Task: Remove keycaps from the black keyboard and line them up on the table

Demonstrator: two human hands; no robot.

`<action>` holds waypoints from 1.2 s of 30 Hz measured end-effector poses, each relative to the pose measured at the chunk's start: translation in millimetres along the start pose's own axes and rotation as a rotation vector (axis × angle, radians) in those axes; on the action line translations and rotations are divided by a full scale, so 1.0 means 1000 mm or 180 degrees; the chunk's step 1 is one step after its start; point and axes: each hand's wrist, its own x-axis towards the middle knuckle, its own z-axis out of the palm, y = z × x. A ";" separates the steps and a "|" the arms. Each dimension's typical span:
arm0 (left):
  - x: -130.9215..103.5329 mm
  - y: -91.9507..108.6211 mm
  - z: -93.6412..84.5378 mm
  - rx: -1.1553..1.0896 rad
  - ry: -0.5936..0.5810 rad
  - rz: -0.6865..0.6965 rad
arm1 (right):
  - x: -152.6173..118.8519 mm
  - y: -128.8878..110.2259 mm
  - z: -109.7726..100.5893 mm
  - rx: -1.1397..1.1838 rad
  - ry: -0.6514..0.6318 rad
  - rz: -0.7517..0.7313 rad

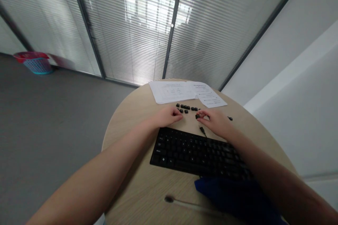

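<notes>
Between the thumb and fingers of my right hand (214, 121) is a small black keycap (197, 116), held just above the table. My left hand (169, 116) is curled beside the left end of a row of loose keycaps (185, 107), its thumb and fingertips close together; whether anything is between them I cannot make out. A single keycap (186, 111) lies just right of that hand. The black keyboard (185, 151) lies nearer to me, below both hands, its right part partly covered by my right forearm. A USB plug (202, 130) rests behind the keyboard's back edge.
Printed sheets of paper (171, 92) lie at the round table's far side. Another keycap (230, 118) sits to the right. In front are a dark blue cloth (232, 197) and a brush with a pale handle (185, 203). A basket (38, 64) stands on the floor.
</notes>
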 end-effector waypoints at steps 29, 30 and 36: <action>-0.005 -0.006 -0.008 0.0880 -0.1030 -0.0009 | 0.067 0.035 0.053 0.0174 -0.0486 0.0884; -0.005 -0.006 -0.008 0.0873 -0.1030 -0.0009 | 0.066 0.036 0.052 0.0175 -0.0474 0.0887; -0.004 -0.007 -0.008 0.0888 -0.1035 0.0020 | 0.063 0.040 0.053 0.0218 -0.0429 0.0870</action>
